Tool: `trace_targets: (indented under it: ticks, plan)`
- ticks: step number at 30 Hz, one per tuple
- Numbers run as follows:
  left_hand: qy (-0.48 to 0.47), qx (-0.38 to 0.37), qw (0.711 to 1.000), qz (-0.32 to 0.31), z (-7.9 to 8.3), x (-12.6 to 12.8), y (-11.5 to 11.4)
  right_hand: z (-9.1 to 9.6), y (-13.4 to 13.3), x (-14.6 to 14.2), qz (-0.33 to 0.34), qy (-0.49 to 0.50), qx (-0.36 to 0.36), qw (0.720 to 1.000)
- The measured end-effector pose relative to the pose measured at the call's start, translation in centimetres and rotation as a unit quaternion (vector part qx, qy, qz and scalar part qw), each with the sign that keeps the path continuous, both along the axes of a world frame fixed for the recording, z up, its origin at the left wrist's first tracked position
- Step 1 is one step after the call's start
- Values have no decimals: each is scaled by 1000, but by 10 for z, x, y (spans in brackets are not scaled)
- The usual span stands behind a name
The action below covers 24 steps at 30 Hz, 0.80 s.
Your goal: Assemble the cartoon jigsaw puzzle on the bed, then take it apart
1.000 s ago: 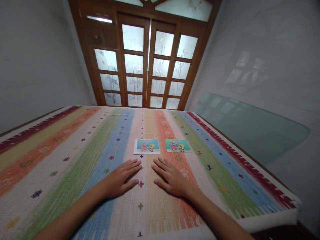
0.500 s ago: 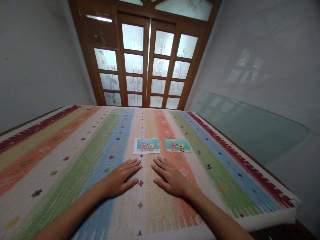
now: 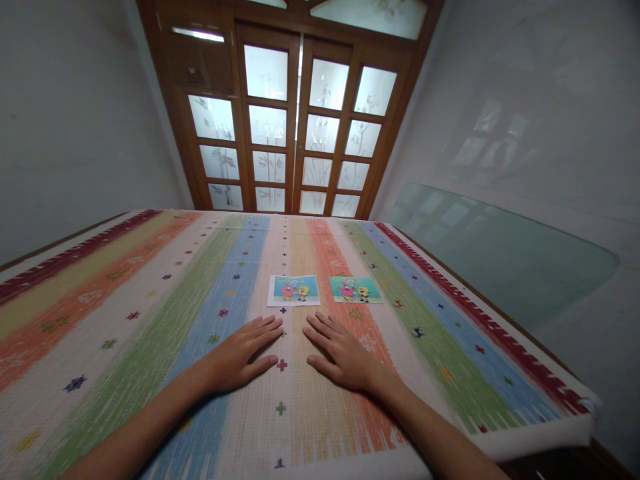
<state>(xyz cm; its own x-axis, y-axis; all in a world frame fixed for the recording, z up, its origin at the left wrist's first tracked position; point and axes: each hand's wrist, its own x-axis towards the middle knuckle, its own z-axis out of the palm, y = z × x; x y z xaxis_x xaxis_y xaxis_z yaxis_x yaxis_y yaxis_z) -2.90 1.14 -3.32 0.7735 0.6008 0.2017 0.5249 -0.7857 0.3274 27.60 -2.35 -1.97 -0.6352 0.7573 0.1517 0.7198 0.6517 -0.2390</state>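
My left hand [image 3: 245,357] lies flat and open on the striped tablecloth [image 3: 125,360], palm down, holding nothing. Opposite it, my right hand [image 3: 343,353] rests the same way, fingers stretched out and thumb apart. Just beyond the fingertips are two cartoon pictures side by side, neither touched. The left picture [image 3: 293,291] has a white border and shows a pink starfish and a yellow sponge figure on blue. A similar picture [image 3: 356,290], greener and without a wide white border, lies to its right, nearest my right hand.
Wooden doors with frosted glass panes [image 3: 300,127] stand beyond the table's far edge. A pale green glass sheet [image 3: 500,247] leans against the right wall. White walls flank both sides, and the cloth's near edge hangs at the lower right.
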Motion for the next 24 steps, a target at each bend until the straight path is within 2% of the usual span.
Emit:
trace_targets:
  ticks: [24]
  plan:
    - [7,-8,1000,1,0,0,1,-2,0,1,-3,1,4,1000]
